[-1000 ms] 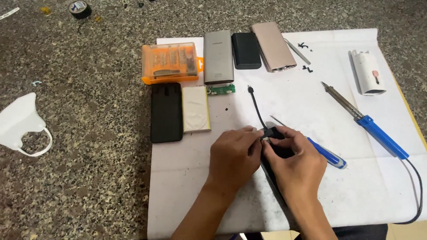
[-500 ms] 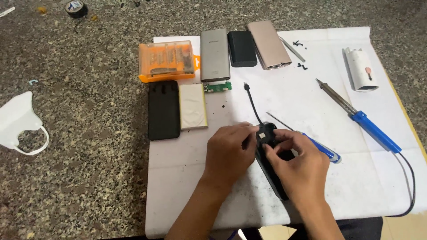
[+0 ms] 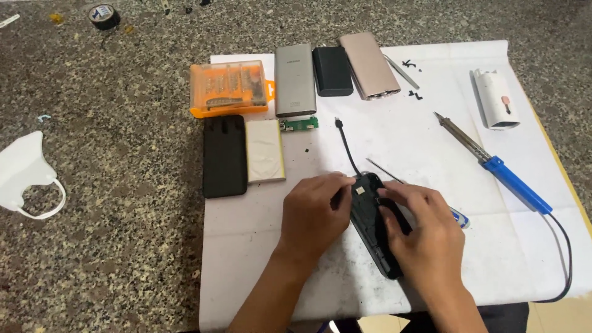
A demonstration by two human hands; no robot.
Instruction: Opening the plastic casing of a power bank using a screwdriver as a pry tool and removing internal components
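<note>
- Low in the frame's centre, the left hand (image 3: 314, 213) and the right hand (image 3: 419, 231) both grip a black device shell (image 3: 373, 231) lying on the white paper sheet (image 3: 431, 142): left fingers curled on its left edge, right fingers pressing its top.
- A thin black cable (image 3: 345, 145) runs up from the shell.
- Right of centre lies a blue-handled soldering iron (image 3: 493, 163).
- Left of centre: a black phone case (image 3: 224, 155) and a flat battery (image 3: 265, 151).
- At the top: an orange screwdriver kit (image 3: 229, 87) and three power banks (image 3: 333, 71).
- Speckled stone surface (image 3: 111, 216) lies around the sheet.
</note>
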